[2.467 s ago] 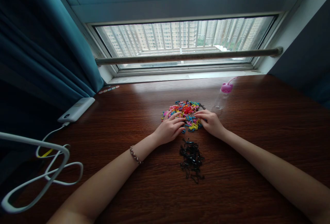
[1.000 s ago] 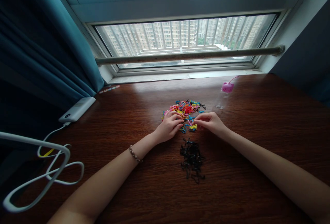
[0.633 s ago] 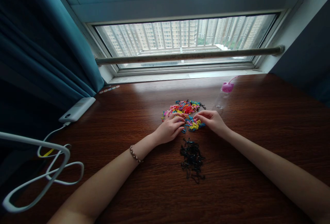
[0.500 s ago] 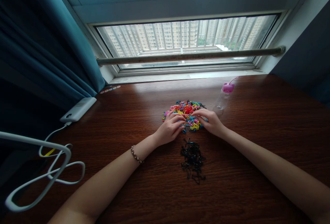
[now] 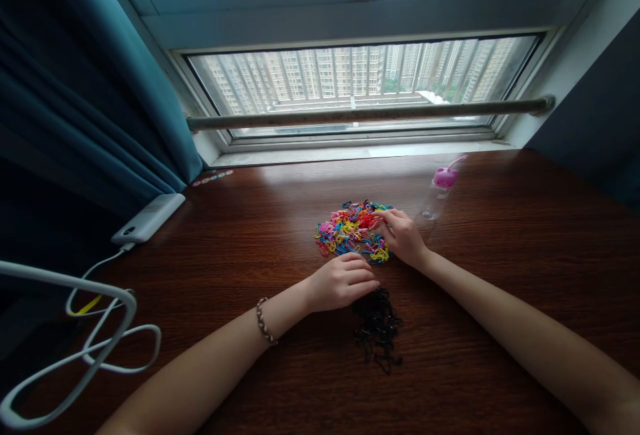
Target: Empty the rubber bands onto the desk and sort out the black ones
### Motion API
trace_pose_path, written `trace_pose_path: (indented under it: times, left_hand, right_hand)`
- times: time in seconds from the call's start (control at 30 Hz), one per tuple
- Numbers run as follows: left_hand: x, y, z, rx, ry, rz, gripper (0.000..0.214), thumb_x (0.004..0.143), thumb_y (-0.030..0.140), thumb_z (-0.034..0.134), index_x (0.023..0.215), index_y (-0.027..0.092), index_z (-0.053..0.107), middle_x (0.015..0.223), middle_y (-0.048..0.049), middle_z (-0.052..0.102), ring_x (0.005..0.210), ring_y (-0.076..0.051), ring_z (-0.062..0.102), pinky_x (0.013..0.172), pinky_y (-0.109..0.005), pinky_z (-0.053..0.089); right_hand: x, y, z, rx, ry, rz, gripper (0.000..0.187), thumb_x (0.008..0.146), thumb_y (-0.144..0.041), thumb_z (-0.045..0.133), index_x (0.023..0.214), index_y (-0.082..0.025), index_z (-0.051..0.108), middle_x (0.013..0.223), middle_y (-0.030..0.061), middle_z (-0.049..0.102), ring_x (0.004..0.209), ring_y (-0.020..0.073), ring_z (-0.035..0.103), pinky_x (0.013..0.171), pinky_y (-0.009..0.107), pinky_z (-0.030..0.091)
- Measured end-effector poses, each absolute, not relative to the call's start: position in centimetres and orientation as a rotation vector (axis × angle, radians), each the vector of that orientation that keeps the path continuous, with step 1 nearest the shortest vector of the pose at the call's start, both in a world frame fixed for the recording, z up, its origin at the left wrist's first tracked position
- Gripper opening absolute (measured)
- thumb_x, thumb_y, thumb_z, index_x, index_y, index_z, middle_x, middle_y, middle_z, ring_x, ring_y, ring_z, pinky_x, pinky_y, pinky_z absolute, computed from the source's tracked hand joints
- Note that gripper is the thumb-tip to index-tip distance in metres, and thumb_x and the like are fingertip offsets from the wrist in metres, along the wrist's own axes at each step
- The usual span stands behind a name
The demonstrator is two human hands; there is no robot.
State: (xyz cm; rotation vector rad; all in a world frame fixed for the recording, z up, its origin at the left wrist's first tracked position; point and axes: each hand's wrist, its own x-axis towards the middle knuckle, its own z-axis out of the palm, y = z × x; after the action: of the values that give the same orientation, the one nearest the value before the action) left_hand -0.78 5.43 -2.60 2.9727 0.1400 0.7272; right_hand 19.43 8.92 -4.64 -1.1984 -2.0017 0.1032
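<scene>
A pile of small multicoloured rubber bands (image 5: 345, 228) lies on the dark wooden table. My right hand (image 5: 403, 240) rests at the pile's right side with its fingers apart, the fingertips among the red and blue bands. Nearer to me lies a tangled heap of black rubber bands (image 5: 380, 328). My left hand (image 5: 340, 283) is above the far end of that heap, palm down, its fingers bent and close together. Whatever its fingertips may pinch is hidden beneath them. A braided bracelet (image 5: 265, 321) circles the left wrist.
Behind the coloured pile, to the right, stands a clear bottle with a pink lid (image 5: 444, 179). A white power bank (image 5: 150, 218) with a looped white cable (image 5: 125, 335) is at the left, by the blue curtain (image 5: 100, 75). A window with a rail (image 5: 370, 115) borders the table's far edge.
My left hand has moved from the coloured pile toward me, to the black heap. My right hand stays at the coloured pile, shifted slightly left. The view has tilted a little upward.
</scene>
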Motion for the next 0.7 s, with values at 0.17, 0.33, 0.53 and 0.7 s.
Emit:
trace_pose_path:
  times: [0.17, 0.33, 0.53, 0.7]
  left_hand:
    - [-0.5, 5.1, -2.7, 3.034, 0.077, 0.655, 0.016, 0.086, 0.022, 0.047, 0.092, 0.02, 0.061, 0.09, -0.0054, 0.066, 0.092, -0.015, 0.058, 0.089, -0.032, 0.044]
    - [-0.5, 5.0, -2.6, 3.051, 0.158, 0.664, 0.018, 0.085, 0.029, 0.048, 0.093, 0.019, 0.061, 0.096, -0.0052, 0.065, 0.099, -0.017, 0.056, 0.094, -0.034, 0.04]
    - [-1.5, 6.8, -2.9, 2.957, 0.848, 0.825, 0.022, 0.086, 0.025, 0.046, 0.103, 0.019, 0.058, 0.11, -0.006, 0.061, 0.114, -0.024, 0.044, 0.101, -0.046, 0.028]
    - [-1.7, 7.8, -3.4, 2.833, 1.098, 0.814, 0.022, 0.088, 0.025, 0.043, 0.099, 0.019, 0.06, 0.107, -0.0056, 0.061, 0.115, -0.025, 0.042, 0.099, -0.048, 0.027]
  right_hand:
    - [19.2, 8.5, -4.4, -1.047, -2.12, 0.163, 0.028, 0.088, -0.019, 0.04, 0.111, -0.02, 0.055, 0.1, 0.0087, 0.061, 0.098, 0.0206, 0.052, 0.088, 0.037, 0.041]
    - [18.7, 8.4, -4.5, -1.104, -2.191, 0.045, 0.026, 0.086, -0.019, 0.042, 0.108, -0.019, 0.057, 0.096, 0.0099, 0.062, 0.094, 0.0215, 0.054, 0.088, 0.039, 0.039]
    - [19.3, 8.6, -4.9, -1.237, -2.077, -0.013, 0.023, 0.085, -0.018, 0.042, 0.1, -0.017, 0.06, 0.086, 0.0094, 0.065, 0.087, 0.022, 0.055, 0.084, 0.038, 0.04]
    - [19.2, 8.3, -4.4, -1.039, -2.207, 0.07, 0.026, 0.084, -0.016, 0.045, 0.105, -0.02, 0.06, 0.093, 0.0059, 0.066, 0.094, 0.0209, 0.052, 0.087, 0.037, 0.039]
